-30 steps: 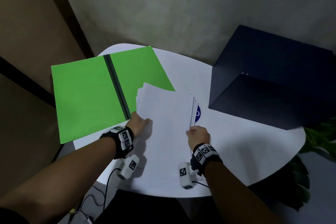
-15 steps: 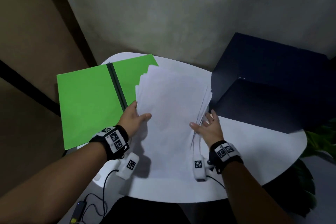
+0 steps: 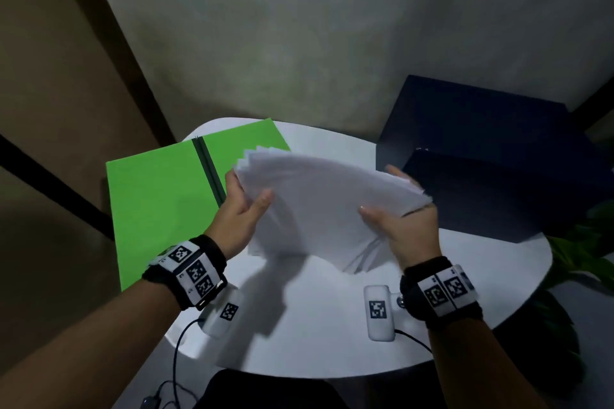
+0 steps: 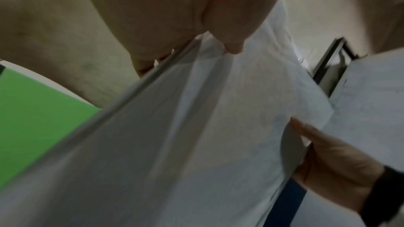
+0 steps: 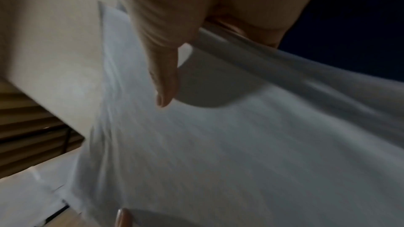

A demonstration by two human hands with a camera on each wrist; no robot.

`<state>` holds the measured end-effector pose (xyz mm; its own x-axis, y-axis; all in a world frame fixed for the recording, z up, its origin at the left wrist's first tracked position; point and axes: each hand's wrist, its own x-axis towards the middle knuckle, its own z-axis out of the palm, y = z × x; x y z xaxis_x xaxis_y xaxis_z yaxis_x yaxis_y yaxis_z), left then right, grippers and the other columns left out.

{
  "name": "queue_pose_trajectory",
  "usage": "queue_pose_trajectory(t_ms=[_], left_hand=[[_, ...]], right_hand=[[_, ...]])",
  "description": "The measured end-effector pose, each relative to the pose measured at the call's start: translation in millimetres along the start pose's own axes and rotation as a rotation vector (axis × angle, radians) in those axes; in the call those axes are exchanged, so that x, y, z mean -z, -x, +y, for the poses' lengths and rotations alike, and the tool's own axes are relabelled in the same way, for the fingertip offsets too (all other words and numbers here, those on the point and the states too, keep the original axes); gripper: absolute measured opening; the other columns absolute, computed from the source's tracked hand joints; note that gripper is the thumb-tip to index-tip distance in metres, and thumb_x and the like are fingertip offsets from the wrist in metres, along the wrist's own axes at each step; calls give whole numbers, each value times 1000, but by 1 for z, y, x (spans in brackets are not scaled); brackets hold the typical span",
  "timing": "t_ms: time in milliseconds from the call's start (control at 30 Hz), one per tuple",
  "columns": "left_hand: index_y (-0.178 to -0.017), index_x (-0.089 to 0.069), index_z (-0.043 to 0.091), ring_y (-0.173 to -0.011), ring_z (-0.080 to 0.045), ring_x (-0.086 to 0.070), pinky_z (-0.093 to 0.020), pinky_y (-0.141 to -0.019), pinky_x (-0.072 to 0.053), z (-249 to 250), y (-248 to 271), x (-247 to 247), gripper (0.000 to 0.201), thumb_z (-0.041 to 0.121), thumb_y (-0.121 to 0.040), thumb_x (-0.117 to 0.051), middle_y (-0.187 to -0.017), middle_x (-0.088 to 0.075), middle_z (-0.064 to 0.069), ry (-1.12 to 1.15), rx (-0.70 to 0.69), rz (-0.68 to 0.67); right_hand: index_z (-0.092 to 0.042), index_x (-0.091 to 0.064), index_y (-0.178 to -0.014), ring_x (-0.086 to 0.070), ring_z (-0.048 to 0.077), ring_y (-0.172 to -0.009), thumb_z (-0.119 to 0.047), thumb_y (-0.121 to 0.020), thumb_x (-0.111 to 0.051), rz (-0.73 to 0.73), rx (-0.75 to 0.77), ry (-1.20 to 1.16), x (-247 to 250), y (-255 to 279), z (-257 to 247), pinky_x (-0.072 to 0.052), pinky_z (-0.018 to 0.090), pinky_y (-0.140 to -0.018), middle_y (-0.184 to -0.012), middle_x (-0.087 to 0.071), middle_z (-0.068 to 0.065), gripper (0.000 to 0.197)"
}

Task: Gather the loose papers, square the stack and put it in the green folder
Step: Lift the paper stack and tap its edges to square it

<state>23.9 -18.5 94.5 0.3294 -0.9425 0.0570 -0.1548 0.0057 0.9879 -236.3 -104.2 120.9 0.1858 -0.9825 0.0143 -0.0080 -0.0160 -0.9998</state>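
Note:
A fanned stack of white papers (image 3: 319,206) is held up off the white table (image 3: 332,325), tilted toward me. My left hand (image 3: 247,206) grips its left edge, thumb on top and fingers behind. My right hand (image 3: 395,212) grips the right edge the same way. The sheets are uneven, with stepped corners showing at the top left. In the left wrist view the papers (image 4: 196,135) sag between both hands, and the right wrist view shows my thumb pressed on the papers (image 5: 218,144). The green folder (image 3: 162,202) lies open and flat at the table's left.
A large dark blue box (image 3: 491,156) stands on the table at the right, close behind my right hand. Green plant leaves (image 3: 584,259) show past the table's right edge. A cable (image 3: 179,362) hangs off the near edge.
The stack has gone from lying on the table to being lifted and tilted up. My right hand closed its grip on the right edge; both hands rose and moved away from me.

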Motion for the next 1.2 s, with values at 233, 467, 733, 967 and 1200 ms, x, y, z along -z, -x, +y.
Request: queue_pose_trajectory(t_ms=[233, 467, 733, 967, 1200], left_hand=[[-105, -66, 12, -102, -32, -68, -56, -91, -52, -9, -6, -8, 32, 36, -84, -69, -104, -73, -11, -2, -28, 203], [-131, -46, 19, -116, -2, -55, -30, -103, -42, 10, -4, -5, 33, 31, -100, -40, -123, -59, 14, -41, -137, 125], [-122, -63, 15, -113, -14, -62, -47, -104, -46, 38, -14, -15, 33, 26, -104, -38, -118, -68, 4, 85, -187, 310], [-108, -64, 15, -104, -13, -61, -39, -102, -45, 61, -30, -28, 46, 54, -87, -52, -106, -67, 6, 153, -187, 440], [-89, -66, 16, -90, -16, -61, -22, -83, -46, 68, -49, -38, 46, 60, -74, -65, -90, -69, 4, 87, -107, 612]], right_hand=[[-3, -68, -108, -74, 17, -92, -11, -73, -85, 157, -122, 2, -8, 3, 15, -55, 46, -94, -97, -76, 5, 39], [-7, -68, -113, -72, 17, -100, -6, -77, -81, 113, 57, 67, -12, 10, -2, -57, 35, -90, -105, -75, 5, 39], [-14, -70, -102, -66, -2, -88, -7, -84, -74, 240, 251, -26, -32, 8, -30, -52, 16, -80, -89, -72, -21, 19], [-10, -74, -87, -67, 0, -81, -5, -89, -68, 318, 306, -28, -41, 5, -33, -51, 15, -77, -77, -73, -13, 9], [-18, -74, -81, -65, -2, -76, -5, -87, -69, 370, 352, 1, -52, 6, -32, -50, 14, -73, -73, -71, -15, 16]])
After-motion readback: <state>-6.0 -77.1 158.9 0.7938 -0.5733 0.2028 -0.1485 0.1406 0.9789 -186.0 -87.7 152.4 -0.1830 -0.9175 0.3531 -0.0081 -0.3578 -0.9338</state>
